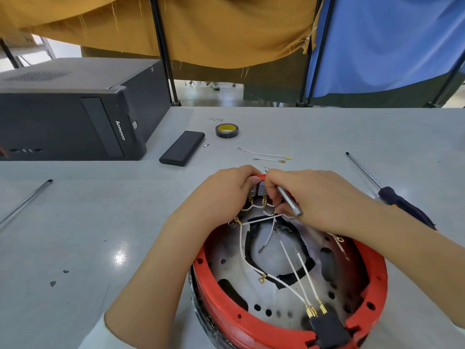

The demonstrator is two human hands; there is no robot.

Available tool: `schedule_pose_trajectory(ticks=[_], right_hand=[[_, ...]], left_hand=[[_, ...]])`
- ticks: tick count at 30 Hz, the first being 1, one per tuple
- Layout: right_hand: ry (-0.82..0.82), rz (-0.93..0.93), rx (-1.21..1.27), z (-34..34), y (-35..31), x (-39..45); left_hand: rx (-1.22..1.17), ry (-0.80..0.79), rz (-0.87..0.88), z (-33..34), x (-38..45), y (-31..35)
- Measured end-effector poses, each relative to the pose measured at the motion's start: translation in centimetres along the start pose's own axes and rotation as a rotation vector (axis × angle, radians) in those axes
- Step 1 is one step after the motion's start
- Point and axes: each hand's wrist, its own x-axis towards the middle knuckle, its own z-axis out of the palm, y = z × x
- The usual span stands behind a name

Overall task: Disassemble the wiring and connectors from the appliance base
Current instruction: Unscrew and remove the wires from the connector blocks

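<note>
table: big pale grey matte worktop point(75, 222), a few dark specks on it and a glare spot near the left forearm.

pc case: black metal-and-plastic desktop tower point(63, 117) lying on its side at the far left, well apart from the job.

appliance base: round red plastic ring with a dull silver perforated metal pan inside point(289, 285), sitting on the table right in front of the person. Scorched black patches in the pan.

left hand: left hand point(226, 195) has its fingers curled over the far rim, holding the small grey connector block point(259, 188) steady.

right hand: right hand point(314, 197) grips a slim silver metal screwdriver point(289, 200), tip poking up past the knuckles, fingers also down at the terminals.

wiring: thin white insulated wires with brass spade and ring terminals point(294, 270) loop across the pan to a black plug block point(327, 328) at the near rim.

spare bits: two loose white wires point(266, 154) already out, beyond the hands, plus a roll of black tape with a yellow core point(227, 130), a flat black rectangular case point(183, 148) and a long black-handled screwdriver point(392, 195) at the right.

what could bite: I'd guess the spades are tight, so yanking on the wire instead of the brass could tear the crimp off. A slipping driver tip could jab the left fingers, they're touching right there. The base could also skid, since nothing clamps it.
</note>
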Motion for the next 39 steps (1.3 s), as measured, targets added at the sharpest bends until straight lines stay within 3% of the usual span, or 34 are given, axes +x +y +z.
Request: schedule_pose_trajectory(ticks=[7, 14, 18, 24, 29, 35, 39], right_hand=[[-0.093, -0.006, 0.081, -1.1, 0.2, -0.1], [-0.142, 0.106, 0.58, -5.0, 1.6, -0.2], [-0.002, 0.227, 0.809, -5.8, 3.2, 0.1], [0.229, 0.631, 1.093, -1.4, 5.9, 3.3], [0.214, 0.908, 1.045, 3.1, 8.5, 7.3], [0.192, 0.919, 0.777, 5.5, 10.7, 9.6], [0.24, 0.888, 0.757, 5.7, 10.7, 9.3]], left_hand=[[-0.01, -0.006, -0.011, -0.1, -0.1, 0.0], [-0.019, -0.028, -0.016, -0.3, -0.3, 0.3], [-0.016, -0.04, -0.019, -0.4, -0.4, 0.4], [-0.013, -0.046, -0.033, -0.5, -0.5, 0.6], [-0.013, -0.04, -0.027, -0.4, -0.5, 0.4], [-0.032, -0.033, -0.017, -0.2, -0.3, 0.0], [-0.034, -0.033, -0.014, -0.2, -0.3, 0.0]])
